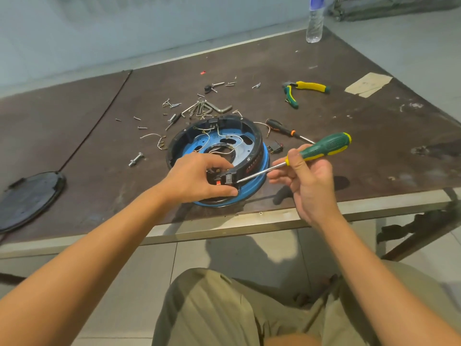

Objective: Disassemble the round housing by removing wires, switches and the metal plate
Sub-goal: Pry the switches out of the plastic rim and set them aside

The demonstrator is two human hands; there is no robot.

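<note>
Nearest the camera, the person's lap in khaki shorts sat below the metal front edge of the bench. Just past that edge stood the round housing, a black ring on a blue rim, resting on the bench's dark top close to the front. The left hand was clamped on the housing's near rim, fingers curled over the top and thumb underneath, right beside a black switch set in the rim. The right hand gripped a green-and-yellow screwdriver by the handle, its fingers wrapped around it; the shaft sloped down to the left and the tip touched the switch.

Inside the ring lay the metal plate, silvery with slots, and thin white wires looped over its central opening. Well to the left, a black round cover lay flat, with a bolt between it and the housing. Just right of the housing sat a small loose switch and a black-and-orange screwdriver. Behind the housing lay hex keys among scattered screws. Farther back on the right were green-and-yellow pliers and a piece of tan cardboard. A clear water bottle stood at the far corner.
</note>
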